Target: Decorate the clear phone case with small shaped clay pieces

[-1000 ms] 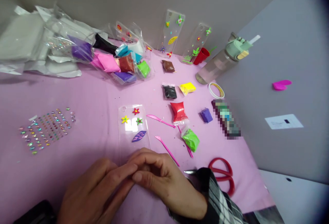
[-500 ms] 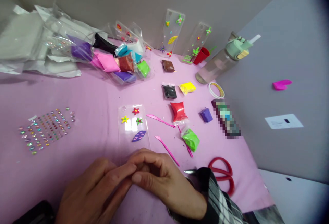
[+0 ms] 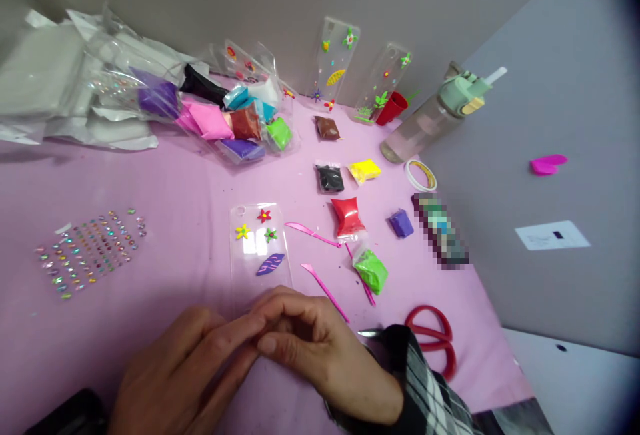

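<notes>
My left hand (image 3: 193,362) and my right hand (image 3: 320,348) meet at the fingertips above the table's near side. Both are closed in a pinch; whatever lies between the fingertips is hidden. Just beyond them lies a clear phone case (image 3: 247,262), its lower end partly covered by my hands. On it sit a red clay flower (image 3: 265,216), a yellow flower (image 3: 243,232), a green flower (image 3: 271,235) and a purple leaf-like piece with pink stripes (image 3: 271,264). Pink plastic modelling tools (image 3: 325,292) rest to the right of the case, beside a green clay packet (image 3: 371,272).
Red-handled scissors (image 3: 435,342) lie by my right sleeve. Clay packets, including a red one (image 3: 348,216), lie mid-table. A rhinestone sheet (image 3: 93,252) is at left, bagged clay (image 3: 210,118) behind. A water bottle (image 3: 425,118), tape roll (image 3: 421,175) and decorated cases (image 3: 336,62) stand farther back.
My hands stay pressed together in almost the same place, with only a slight shift of the fingers. Everything on the table is unmoved.
</notes>
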`<state>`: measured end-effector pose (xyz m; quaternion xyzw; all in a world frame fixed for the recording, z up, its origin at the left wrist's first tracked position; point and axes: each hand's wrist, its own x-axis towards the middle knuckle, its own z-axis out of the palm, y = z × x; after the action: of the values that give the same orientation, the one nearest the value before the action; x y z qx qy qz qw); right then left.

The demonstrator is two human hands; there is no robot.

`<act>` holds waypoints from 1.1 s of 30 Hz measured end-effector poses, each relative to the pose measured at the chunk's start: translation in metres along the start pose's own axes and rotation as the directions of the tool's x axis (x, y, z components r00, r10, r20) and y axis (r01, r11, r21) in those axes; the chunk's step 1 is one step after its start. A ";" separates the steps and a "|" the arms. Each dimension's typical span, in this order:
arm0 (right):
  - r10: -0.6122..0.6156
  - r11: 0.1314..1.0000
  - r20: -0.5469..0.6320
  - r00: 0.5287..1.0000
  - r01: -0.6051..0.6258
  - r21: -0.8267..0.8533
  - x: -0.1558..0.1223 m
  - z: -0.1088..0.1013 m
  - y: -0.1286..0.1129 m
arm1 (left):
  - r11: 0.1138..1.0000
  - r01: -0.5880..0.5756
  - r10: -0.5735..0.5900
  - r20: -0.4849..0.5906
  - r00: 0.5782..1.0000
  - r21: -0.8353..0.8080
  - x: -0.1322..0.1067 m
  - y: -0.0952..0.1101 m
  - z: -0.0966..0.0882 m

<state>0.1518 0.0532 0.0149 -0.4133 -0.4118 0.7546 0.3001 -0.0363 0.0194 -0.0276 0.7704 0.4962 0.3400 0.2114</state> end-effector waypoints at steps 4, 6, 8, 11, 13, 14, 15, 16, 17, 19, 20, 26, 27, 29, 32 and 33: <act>0.001 1.000 0.022 1.000 0.000 -0.025 0.000 0.001 -0.001 | 1.000 -0.005 0.005 0.006 1.000 0.008 0.002 0.001 -0.002; 0.045 0.998 0.011 0.999 -0.045 0.054 0.000 0.001 -0.001 | 1.000 -0.012 0.012 -0.008 1.000 0.003 0.003 0.001 -0.002; 0.052 0.995 0.001 0.999 -0.052 0.090 0.000 0.002 -0.001 | 1.000 -0.017 0.016 -0.014 1.000 -0.007 0.003 0.000 -0.002; -0.003 1.000 0.000 1.000 0.003 0.002 0.000 0.002 -0.002 | 1.000 -0.017 0.017 -0.001 1.000 -0.014 0.000 0.000 -0.002; -0.013 0.999 0.009 1.000 0.014 -0.038 0.000 0.002 -0.003 | 1.000 -0.009 0.009 -0.001 1.000 -0.008 -0.002 0.000 -0.002; -0.002 1.000 0.010 1.000 0.002 -0.030 0.000 0.002 -0.002 | 1.000 -0.010 0.010 -0.001 1.000 -0.009 -0.003 -0.001 -0.002; 0.015 1.000 0.009 1.000 -0.015 -0.009 0.000 0.002 -0.002 | 1.000 -0.006 0.006 -0.001 1.000 -0.010 -0.003 -0.001 -0.002; 0.031 0.999 0.005 1.000 -0.031 0.016 0.000 0.002 -0.001 | 1.000 -0.005 0.005 -0.002 1.000 -0.014 -0.003 -0.001 -0.001; 0.039 0.999 0.003 0.999 -0.039 0.031 0.000 0.002 -0.001 | 1.000 -0.003 0.003 0.006 1.000 -0.018 -0.003 -0.001 -0.001; 0.016 1.000 0.009 1.000 -0.016 0.001 0.000 0.001 -0.001 | 1.000 0.002 -0.002 0.016 1.000 -0.018 -0.001 -0.001 0.000; -0.010 0.999 0.019 1.000 0.011 -0.032 0.000 0.000 -0.001 | 1.000 0.007 -0.007 0.021 1.000 -0.014 -0.001 -0.001 0.000; 0.022 1.000 0.017 1.000 -0.023 0.006 0.000 0.000 0.000 | 1.000 -0.005 0.005 0.023 1.000 -0.007 -0.003 -0.001 -0.001; 0.042 0.998 0.001 0.999 -0.042 0.040 0.001 0.001 0.000 | 1.000 -0.003 0.003 0.023 1.000 -0.007 -0.002 -0.001 -0.001; 0.039 0.998 -0.019 0.999 -0.038 0.050 0.001 0.001 0.000 | 1.000 -0.007 0.007 0.018 1.000 -0.005 -0.001 0.000 -0.001; -0.020 0.999 0.001 1.000 0.020 -0.048 0.000 0.000 -0.002 | 1.000 -0.028 0.028 -0.009 1.000 0.003 0.002 0.001 -0.001; -0.029 0.997 0.014 0.999 0.029 -0.066 0.000 0.000 -0.003 | 1.000 -0.032 0.032 -0.012 0.999 0.001 0.003 0.001 -0.002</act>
<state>0.1520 0.0545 0.0170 -0.4121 -0.4445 0.7388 0.2945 -0.0360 0.0215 -0.0248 0.7763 0.4854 0.3474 0.2026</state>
